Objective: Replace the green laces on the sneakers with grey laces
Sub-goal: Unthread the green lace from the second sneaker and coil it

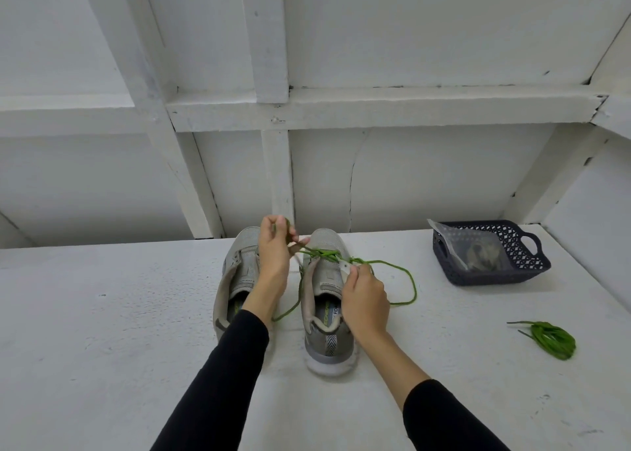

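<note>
Two grey sneakers stand side by side on the white table, toes pointing away. The left sneaker (235,273) has no lace in it. The right sneaker (324,300) still carries a green lace (406,280) across its front eyelets, with loose ends looping right and down its left side. My left hand (275,249) is raised over the toes, pinching a strand of that lace. My right hand (363,300) grips the right sneaker's upper edge by the eyelets. A bundled green lace (551,339) lies on the table at the right.
A dark blue perforated basket (526,246) stands at the back right, holding a clear plastic bag (474,249) with greyish laces inside. White wooden wall framing rises directly behind the table, and a side wall closes off the right.
</note>
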